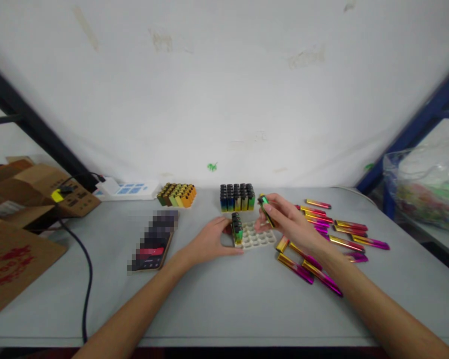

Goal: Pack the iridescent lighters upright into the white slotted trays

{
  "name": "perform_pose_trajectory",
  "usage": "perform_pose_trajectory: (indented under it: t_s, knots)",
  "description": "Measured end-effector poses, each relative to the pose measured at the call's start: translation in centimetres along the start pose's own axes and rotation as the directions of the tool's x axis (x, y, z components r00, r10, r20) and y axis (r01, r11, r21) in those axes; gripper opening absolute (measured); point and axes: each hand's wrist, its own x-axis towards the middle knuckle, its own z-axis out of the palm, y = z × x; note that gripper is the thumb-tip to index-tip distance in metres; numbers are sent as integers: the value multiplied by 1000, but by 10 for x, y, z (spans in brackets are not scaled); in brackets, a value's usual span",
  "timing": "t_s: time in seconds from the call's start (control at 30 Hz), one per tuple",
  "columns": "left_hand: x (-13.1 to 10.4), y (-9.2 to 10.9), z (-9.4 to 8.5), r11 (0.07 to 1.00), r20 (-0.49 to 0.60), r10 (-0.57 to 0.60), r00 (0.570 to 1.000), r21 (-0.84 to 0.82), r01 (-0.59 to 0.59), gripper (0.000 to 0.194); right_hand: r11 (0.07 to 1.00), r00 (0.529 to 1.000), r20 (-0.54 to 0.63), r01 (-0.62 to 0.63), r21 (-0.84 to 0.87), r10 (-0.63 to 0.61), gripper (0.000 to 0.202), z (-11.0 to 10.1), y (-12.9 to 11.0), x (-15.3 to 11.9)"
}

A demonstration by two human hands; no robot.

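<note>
A pale tray with round-edged slots lies on the grey table. One row of green-and-gold lighters with black tops stands upright along its left side. My left hand is beside that row, thumb and fingers apart around the tray's left corner, its fingertips partly hidden behind the lighters. Above the tray's right part, my right hand is closed on a green-and-gold lighter, held tilted. Behind the tray stands a full block of black-topped lighters in blue, yellow and green.
Loose gold, red and purple metallic tubes are scattered on the right. A block of yellow and orange pieces, a phone, a power strip, cardboard boxes and a black cable are leftward. A plastic bag hangs far right.
</note>
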Motion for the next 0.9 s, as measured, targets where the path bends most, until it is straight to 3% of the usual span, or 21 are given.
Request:
perform_pose_trajectory:
  t_s: [0.17, 0.23, 0.33, 0.43, 0.63, 0.9]
  knots:
    - [0, -2, 1, 1000, 4, 12, 1000, -6, -12, 59, 999, 999, -6, -46, -16, 46, 34, 13, 17, -4]
    - [0, -2, 0, 1000, 4, 16, 1000, -4, -16, 59, 983, 997, -77, -25, -180, 11, 34, 16, 19, -6]
    - [0, 0, 0, 1000, 6, 18, 1000, -6, -17, 57, 865, 985, -130, 36, -501, -116, 41, 19, 19, -9]
    - [0, 2, -1, 1000, 9, 13, 1000, -2, -13, 56, 763, 973, -145, 46, -645, -181, 51, 21, 17, -10]
    - [0, 2, -1, 1000, -5, 8, 1000, 0, -8, 56, 699, 946, -255, -44, -714, -201, 48, 21, 24, -7]
    - [1, 1, 0, 1000, 7, -2, 1000, -20, 3, 56, 696, 968, -221, -74, -714, -123, 41, 22, 30, -10]
